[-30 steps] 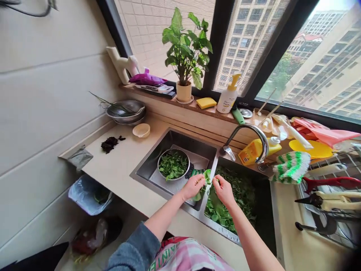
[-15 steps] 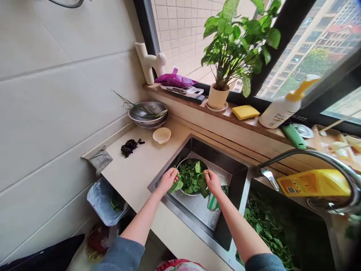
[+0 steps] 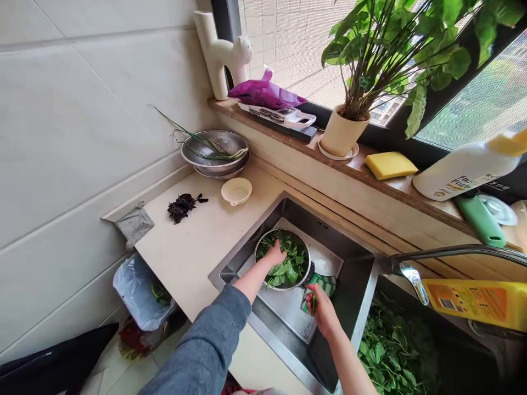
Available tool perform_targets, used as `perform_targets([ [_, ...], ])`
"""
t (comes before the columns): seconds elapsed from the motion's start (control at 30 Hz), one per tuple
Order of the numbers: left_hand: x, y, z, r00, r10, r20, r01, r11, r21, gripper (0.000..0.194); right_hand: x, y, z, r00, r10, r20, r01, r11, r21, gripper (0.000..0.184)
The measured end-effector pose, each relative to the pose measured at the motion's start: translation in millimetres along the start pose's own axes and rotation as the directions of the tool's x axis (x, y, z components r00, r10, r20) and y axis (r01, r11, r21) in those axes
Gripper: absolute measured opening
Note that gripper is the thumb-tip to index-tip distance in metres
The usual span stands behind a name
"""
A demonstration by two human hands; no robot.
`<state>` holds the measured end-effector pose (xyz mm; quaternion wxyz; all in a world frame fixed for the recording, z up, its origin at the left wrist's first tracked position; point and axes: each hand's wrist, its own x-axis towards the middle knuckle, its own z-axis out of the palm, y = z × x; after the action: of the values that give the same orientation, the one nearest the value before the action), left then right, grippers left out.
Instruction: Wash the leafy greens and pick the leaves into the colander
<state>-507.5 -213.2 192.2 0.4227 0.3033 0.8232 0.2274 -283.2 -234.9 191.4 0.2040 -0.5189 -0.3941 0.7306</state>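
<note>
My left hand (image 3: 274,257) reaches over the round metal strainer bowl (image 3: 309,258) in the left sink basin, its fingers apart and touching the leafy greens (image 3: 290,266) heaped inside. Part of those fingers is lost among the leaves. To the right of the bowl, my right hand (image 3: 323,311) is closed on a short green stem (image 3: 314,303), of which only a little shows. Below and behind that hand, a green-and-white cloth (image 3: 328,284) lies in the basin. More leafy greens (image 3: 382,343) fill part of the right basin.
A faucet (image 3: 414,280) and a yellow bottle (image 3: 473,302) stand by the right basin. On the counter are a cream bowl (image 3: 236,191), dark wilted leaves (image 3: 183,207) and stacked strainers (image 3: 216,151) with scallions. A lined bin (image 3: 138,291) sits below. The sill holds a potted plant (image 3: 343,131) and sponge (image 3: 390,165).
My left hand has moved right, over the greens in the bowl. My right hand has dropped lower, away from the bowl. The long leaves between them are gone from sight, and the view has shifted.
</note>
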Motion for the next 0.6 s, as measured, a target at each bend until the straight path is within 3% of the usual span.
perform_targets([
  [0.1,-3.1,-1.9,-6.5,1.000,0.012,0.002,-0.012,0.983,0.184,0.062,-18.7,-9.2,-4.5,0.985,0.093,0.147,-0.140,0.925,0.354,0.033],
  [0.23,-16.8,-3.8,-21.6,0.994,0.106,-0.024,-0.089,0.919,0.384,0.037,-30.5,-21.6,-3.1,0.957,0.069,0.280,-0.215,0.817,0.535,0.021],
  [0.37,-30.8,-2.0,-23.3,0.973,0.229,-0.034,-0.188,0.870,0.457,0.024,-44.1,-31.0,0.3,0.950,-0.011,0.312,-0.180,0.797,0.576,0.014],
  [0.53,-51.4,7.2,-22.2,0.950,0.291,-0.110,-0.203,0.847,0.491,0.047,-60.0,-40.1,-3.1,0.948,-0.051,0.313,-0.122,0.853,0.508,0.020],
  [0.6,-67.5,5.9,-28.0,0.921,0.364,-0.140,-0.276,0.863,0.423,0.041,-63.8,-41.7,-0.4,0.948,-0.047,0.315,-0.100,0.896,0.432,0.026],
])
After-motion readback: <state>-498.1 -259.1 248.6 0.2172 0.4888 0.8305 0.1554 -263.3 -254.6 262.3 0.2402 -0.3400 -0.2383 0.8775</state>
